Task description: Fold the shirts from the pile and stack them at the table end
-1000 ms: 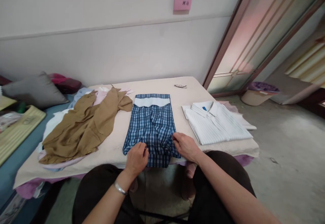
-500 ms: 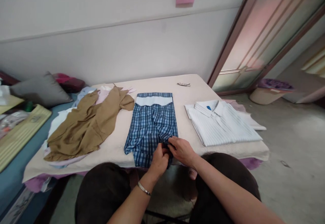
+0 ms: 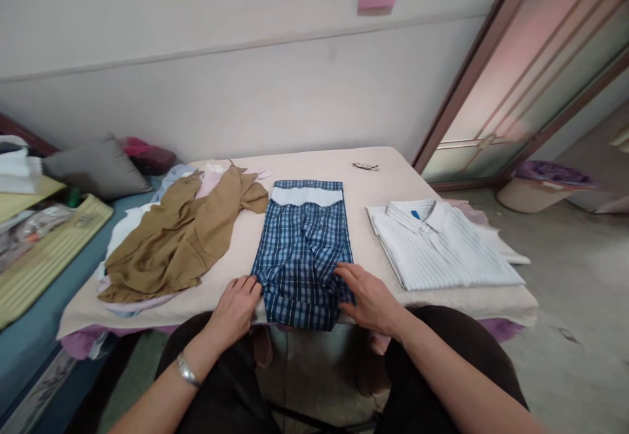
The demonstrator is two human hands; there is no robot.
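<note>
A blue checked shirt [image 3: 304,244] lies folded lengthwise in the middle of the cream-covered table [image 3: 373,181], a white card at its far end. My left hand [image 3: 236,309] rests at the shirt's lower left corner, fingers stretched onto the table edge. My right hand [image 3: 371,296] lies flat on the shirt's lower right corner, fingers spread. Neither hand holds anything.
A pile of unfolded clothes topped by a brown garment [image 3: 181,237] lies left of the shirt. A folded white striped shirt [image 3: 442,244] sits on the right. A small dark object [image 3: 366,166] lies at the table's far edge. Cushions [image 3: 95,168] and a mat are at left.
Half a second ago both hands pinched the shirt's bottom middle together. They have since parted to the two lower corners and flattened. The camera has shifted slightly left.
</note>
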